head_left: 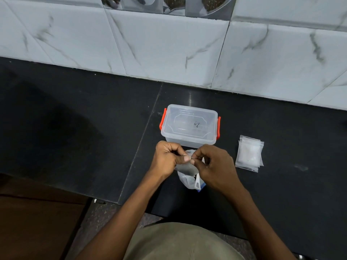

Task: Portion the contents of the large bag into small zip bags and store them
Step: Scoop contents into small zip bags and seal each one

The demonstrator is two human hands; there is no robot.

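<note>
Both hands meet above the counter's front edge, pinching the top of a small zip bag (186,168) that bulges with grey-brown contents. My left hand (168,159) grips its left corner and my right hand (214,164) its right corner, thumbs touching at the seal. Directly beneath them stands the large white plastic bag (188,182), open at the top, with a white scoop handle (197,182) sticking out. Just behind the hands sits a clear plastic box (189,125) with orange side clips, its lid on. A stack of small clear zip bags (249,153) lies to the right.
The black stone counter (93,128) runs left to right, with a white marbled tile wall (169,45) behind it. Its front edge lies close to my body, and a brown wooden surface (37,222) shows lower left.
</note>
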